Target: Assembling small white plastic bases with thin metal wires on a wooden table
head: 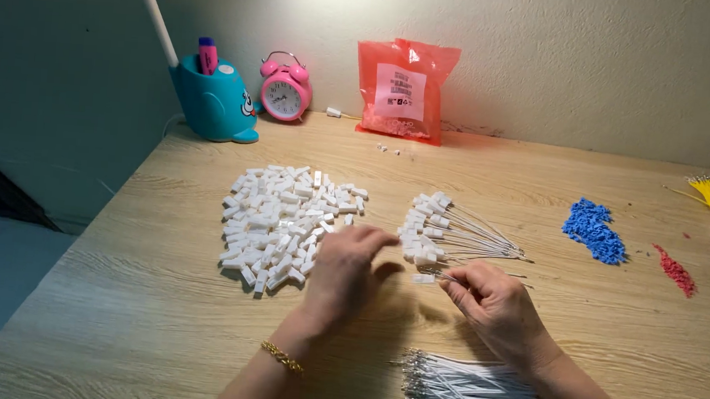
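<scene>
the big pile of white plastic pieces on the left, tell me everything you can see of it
The pile of white pieces is a loose heap of small, blocky parts that look like plastic. They lie jumbled every way on the wooden table, left of the wired ones. The left hand reaches its fingers to the pile's right edge.

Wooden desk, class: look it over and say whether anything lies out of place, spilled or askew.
Mostly tidy heaps. A few small white pieces lie stray near the red bag, apart from the big white connector pile. Some red bits are scattered off the red heap.
</scene>
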